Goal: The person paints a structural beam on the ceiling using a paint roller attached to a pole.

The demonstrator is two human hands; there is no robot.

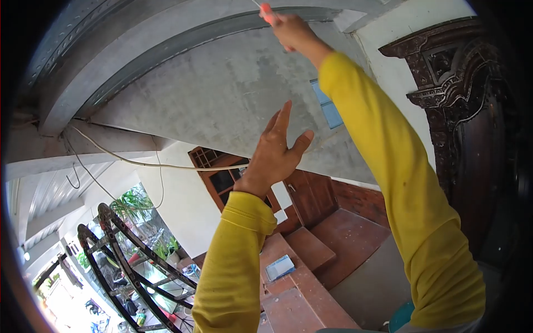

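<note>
Raised at the top of the view, my right hand [294, 32] is closed around the red handle of a tool [267, 14]. The tool's thin metal shaft runs out of the top edge, so its tip is hidden. Lower and to the left, my left hand [276, 152] is held up with fingers stretched and thumb apart, nothing in it. Behind both hands is the grey ceiling panel [222, 89]. A pale cable [183, 166] runs from the left beam and passes out of sight behind my left wrist.
A black ladder [130, 272] stands at the lower left. Carved dark woodwork [444, 83] rises at the right. Below are tiled steps [302, 250], a blue-and-white box [280, 267] and a wooden door [311, 197]. Metal beams [105, 61] cross overhead.
</note>
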